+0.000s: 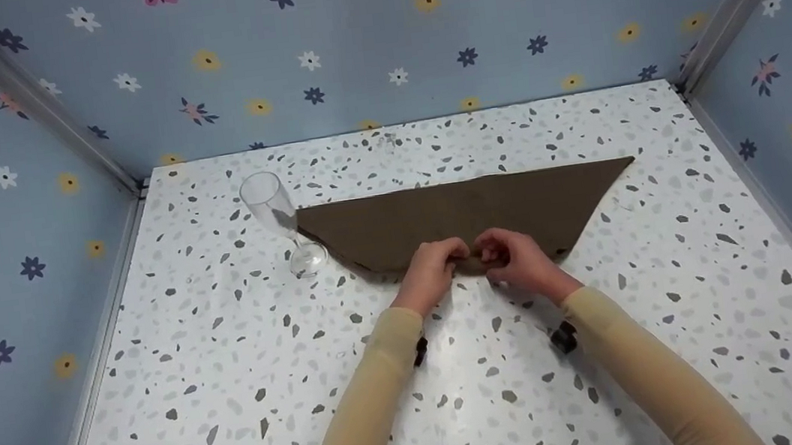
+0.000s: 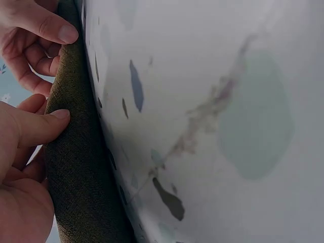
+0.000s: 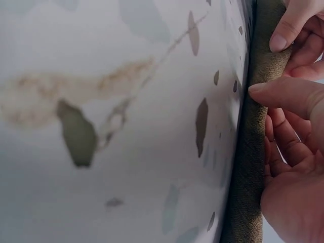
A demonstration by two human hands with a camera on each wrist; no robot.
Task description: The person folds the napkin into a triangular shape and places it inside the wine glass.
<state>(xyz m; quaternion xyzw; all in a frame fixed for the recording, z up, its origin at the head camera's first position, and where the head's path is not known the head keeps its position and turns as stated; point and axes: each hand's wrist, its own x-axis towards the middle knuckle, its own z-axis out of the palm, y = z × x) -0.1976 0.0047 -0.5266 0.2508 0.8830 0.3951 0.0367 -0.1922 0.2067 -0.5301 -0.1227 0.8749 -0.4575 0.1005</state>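
A dark brown cloth napkin (image 1: 469,206) lies on the table with a long straight far edge and slanting sides. At the middle of its near edge, my left hand (image 1: 426,273) pinches the fabric between thumb and fingers. Close beside it, my right hand (image 1: 522,261) pinches the same edge. Both wrist views show the edge as a thick fold or roll: the thumbs lie on its near face, the fingers behind it. In the left wrist view the cloth (image 2: 81,167) runs down past the left thumb; in the right wrist view the cloth (image 3: 245,192) continues below the right thumb.
An empty clear stemmed glass (image 1: 271,206) stands at the napkin's left corner, its foot close to the slanting side. The white speckled table (image 1: 236,393) is bounded by blue flowered panels (image 1: 344,47) at the back and on both sides.
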